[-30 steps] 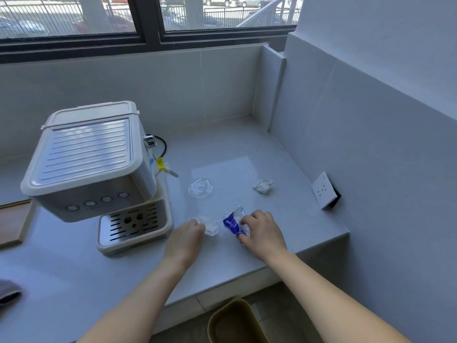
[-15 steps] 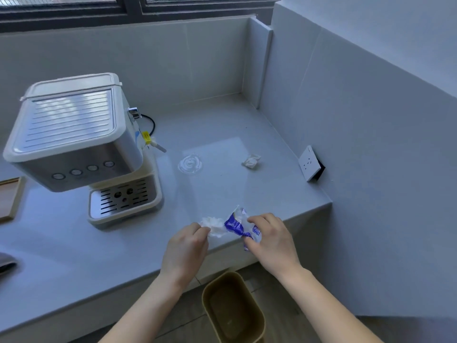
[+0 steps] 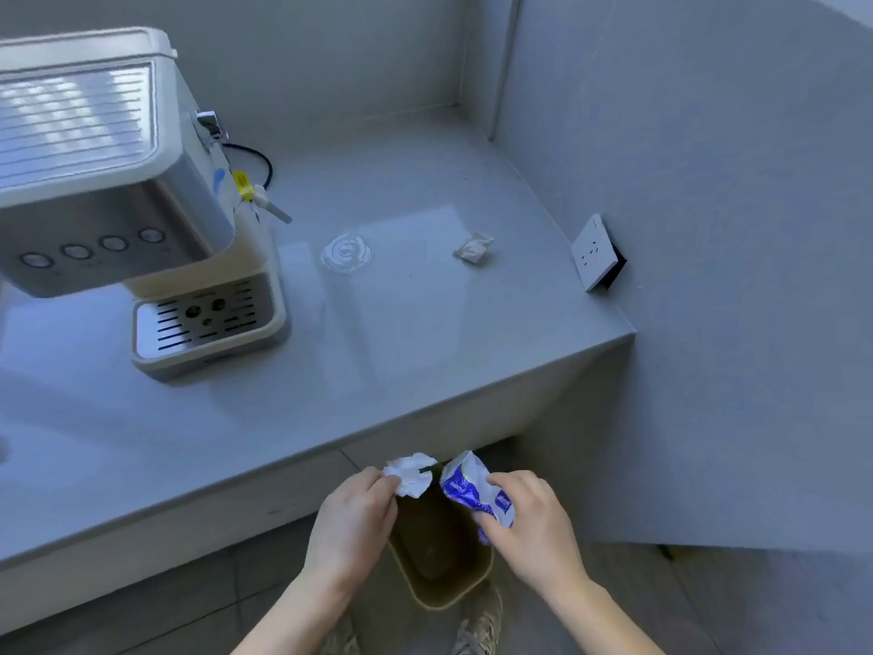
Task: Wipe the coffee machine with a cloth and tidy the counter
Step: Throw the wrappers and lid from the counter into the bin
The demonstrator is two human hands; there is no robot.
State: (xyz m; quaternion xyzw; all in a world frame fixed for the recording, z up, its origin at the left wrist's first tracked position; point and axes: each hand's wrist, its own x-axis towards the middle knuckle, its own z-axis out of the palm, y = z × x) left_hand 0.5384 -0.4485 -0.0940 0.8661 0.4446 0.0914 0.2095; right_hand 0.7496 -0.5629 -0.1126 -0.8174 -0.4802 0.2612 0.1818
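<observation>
Left hand grip pinched shut on crumpled white tissue. Right hand grip closed round blue-white wrapper. Both grips side by side, off bench front edge, above tan bin on floor. Beyond grips on bench: clear plastic lid, small crumpled scrap. Coffee machine far left of grips. Wall socket right.
</observation>
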